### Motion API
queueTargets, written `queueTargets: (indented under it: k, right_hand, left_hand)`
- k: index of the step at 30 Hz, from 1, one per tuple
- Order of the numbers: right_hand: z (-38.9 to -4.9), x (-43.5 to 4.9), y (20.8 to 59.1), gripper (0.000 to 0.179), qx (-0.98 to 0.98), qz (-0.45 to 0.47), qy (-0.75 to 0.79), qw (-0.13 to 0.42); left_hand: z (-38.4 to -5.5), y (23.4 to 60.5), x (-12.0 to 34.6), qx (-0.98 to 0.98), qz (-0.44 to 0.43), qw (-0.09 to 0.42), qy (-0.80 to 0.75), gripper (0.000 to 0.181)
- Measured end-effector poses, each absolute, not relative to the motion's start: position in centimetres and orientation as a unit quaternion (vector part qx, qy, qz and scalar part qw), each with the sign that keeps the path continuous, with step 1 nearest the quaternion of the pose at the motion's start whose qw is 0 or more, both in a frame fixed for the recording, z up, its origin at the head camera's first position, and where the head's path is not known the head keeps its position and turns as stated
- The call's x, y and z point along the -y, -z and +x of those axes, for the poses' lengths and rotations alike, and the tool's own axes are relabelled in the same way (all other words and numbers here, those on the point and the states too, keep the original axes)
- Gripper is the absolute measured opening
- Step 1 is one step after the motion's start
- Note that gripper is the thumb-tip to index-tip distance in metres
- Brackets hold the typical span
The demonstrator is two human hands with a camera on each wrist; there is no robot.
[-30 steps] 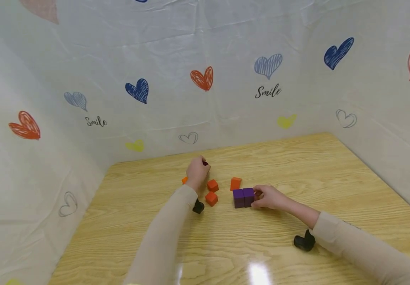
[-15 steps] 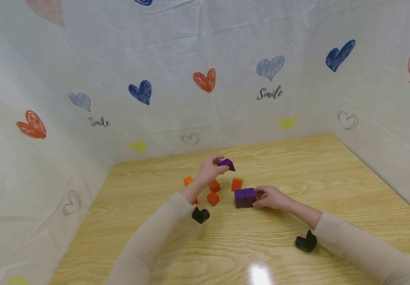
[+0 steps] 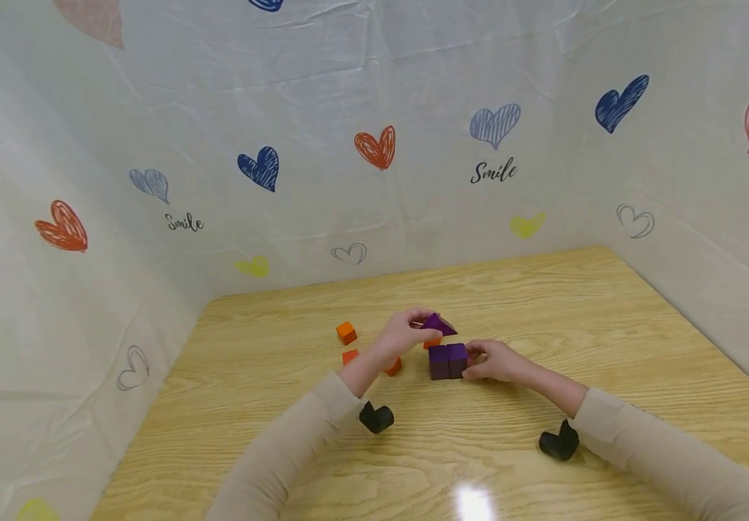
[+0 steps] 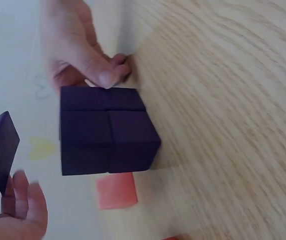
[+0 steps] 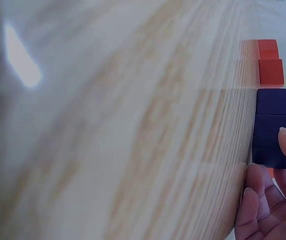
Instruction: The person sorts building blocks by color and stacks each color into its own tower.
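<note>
Heart-printed white cloth [image 3: 426, 87] hangs behind the pale wooden table [image 3: 608, 311] I am watching from afar. Leftmost lies a bright orange cube [image 3: 347, 333], then a red-orange block [image 3: 351, 356] partly behind the forearm, and a red cube [image 3: 394, 367] half covered by it. Next I have the left hand [image 3: 401, 336], thumb and fingers pinching a purple wedge [image 3: 438, 325], sharp-cornered with flat slanting faces, apart from the cubes below. Under the wedge shows an orange-red block [image 3: 433, 343]. Just in front, on the table, sits the purple stack [image 3: 447, 362], matte, square-edged and dark, thin seams dividing its cubes. At its right end, the right hand [image 3: 496, 361] grips it lightly, fingers bent.
</note>
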State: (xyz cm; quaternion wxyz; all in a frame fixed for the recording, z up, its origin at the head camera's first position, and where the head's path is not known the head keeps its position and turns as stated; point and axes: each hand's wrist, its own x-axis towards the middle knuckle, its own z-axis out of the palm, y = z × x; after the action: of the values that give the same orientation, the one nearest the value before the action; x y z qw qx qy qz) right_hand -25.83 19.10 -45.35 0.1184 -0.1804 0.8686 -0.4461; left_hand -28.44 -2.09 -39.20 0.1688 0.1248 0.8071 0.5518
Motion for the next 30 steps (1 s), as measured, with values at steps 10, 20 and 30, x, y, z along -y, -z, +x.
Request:
queueTargets:
  k: [10, 20, 30]
  right_hand:
    - [-25.9, -19.1, 45.5, 0.040, -0.867, -0.184, 0.448, 0.118]
    - [-25.8, -19.1, 45.5, 0.041, -0.865, -0.188, 0.449, 0.120]
    - [-25.6, -19.2, 45.6, 0.036, -0.866, -0.181, 0.449, 0.122]
  left_hand:
    - [-27.4, 40.3, 1.8, -0.812, 0.179, 0.135, -0.539, 0.041]
    - [-27.4, 42.4, 2.0, -0.804, 0.188, 0.113, -0.553, 0.039]
    - [-27.3, 43.5, 2.0, -0.812, 0.186, 0.110, -0.542, 0.038]
